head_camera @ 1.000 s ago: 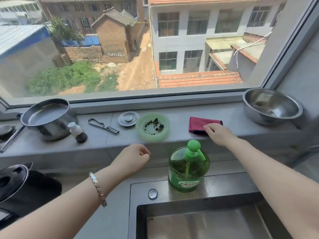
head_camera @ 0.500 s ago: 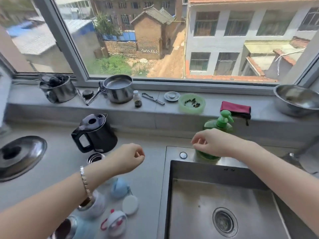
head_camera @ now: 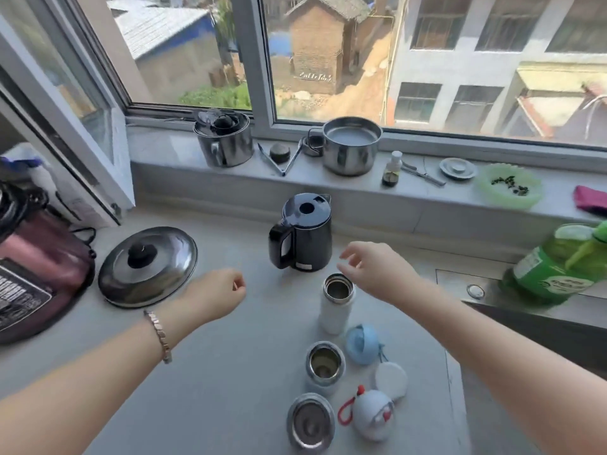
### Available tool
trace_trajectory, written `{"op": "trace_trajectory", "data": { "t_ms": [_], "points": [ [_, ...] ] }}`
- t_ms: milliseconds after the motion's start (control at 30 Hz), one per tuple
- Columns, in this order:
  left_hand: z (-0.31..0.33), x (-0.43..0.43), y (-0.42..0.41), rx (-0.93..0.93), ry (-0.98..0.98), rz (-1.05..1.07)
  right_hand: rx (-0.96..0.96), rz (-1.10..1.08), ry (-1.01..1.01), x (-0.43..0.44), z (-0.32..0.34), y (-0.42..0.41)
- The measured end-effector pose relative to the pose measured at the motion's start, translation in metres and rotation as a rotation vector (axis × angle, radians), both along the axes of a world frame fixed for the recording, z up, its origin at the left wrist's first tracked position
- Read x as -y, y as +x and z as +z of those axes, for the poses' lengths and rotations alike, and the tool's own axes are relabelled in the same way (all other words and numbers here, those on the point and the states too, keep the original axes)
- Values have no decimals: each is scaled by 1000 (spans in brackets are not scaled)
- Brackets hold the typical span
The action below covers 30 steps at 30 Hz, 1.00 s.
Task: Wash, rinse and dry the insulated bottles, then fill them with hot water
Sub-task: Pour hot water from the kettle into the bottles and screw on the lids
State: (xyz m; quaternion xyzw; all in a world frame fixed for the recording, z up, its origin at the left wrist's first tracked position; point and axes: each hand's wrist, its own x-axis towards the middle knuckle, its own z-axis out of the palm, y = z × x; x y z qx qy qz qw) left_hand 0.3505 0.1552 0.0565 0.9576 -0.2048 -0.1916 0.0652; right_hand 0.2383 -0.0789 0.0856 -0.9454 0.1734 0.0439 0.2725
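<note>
Three uncapped insulated bottles stand in a row on the grey counter: a white one (head_camera: 335, 303), a pale blue one (head_camera: 325, 366) and a nearer one (head_camera: 310, 421) at the bottom edge. Their lids lie just right of them: a blue lid (head_camera: 363, 343), a white lid (head_camera: 391, 379) and a grey lid with a red loop (head_camera: 372, 413). A black electric kettle (head_camera: 303, 233) stands behind the white bottle. My right hand (head_camera: 374, 269) hovers over the white bottle's mouth, fingers loosely spread, holding nothing. My left hand (head_camera: 213, 295) hangs in the air left of the bottles, fingers loosely curled and empty.
A steel pot lid (head_camera: 147, 267) lies on the counter at left, beside a maroon cooker (head_camera: 36, 270). On the windowsill stand two steel pots (head_camera: 349, 146), tongs, a small bottle, a green dish (head_camera: 507, 185) and a red cloth (head_camera: 591, 200). A green soap bottle (head_camera: 558, 267) stands by the sink rim at right.
The view swung left from the sink and sill to the counter. My right hand left the red cloth and the soap bottle and now hovers above the white bottle.
</note>
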Motion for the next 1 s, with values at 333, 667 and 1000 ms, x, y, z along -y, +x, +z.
{"op": "trace_trajectory", "data": {
  "t_ms": [333,667,1000],
  "points": [
    [-61,-33,68,-142,-77,-84,-67,-474,8,-116,-68,172],
    [-89,-12,97,-231,-154,-144,-134,-354,-100,-73,-81,178],
    [-102,15,71,-268,-66,-196,-84,-183,36,36,-69,89]
  ]
}}
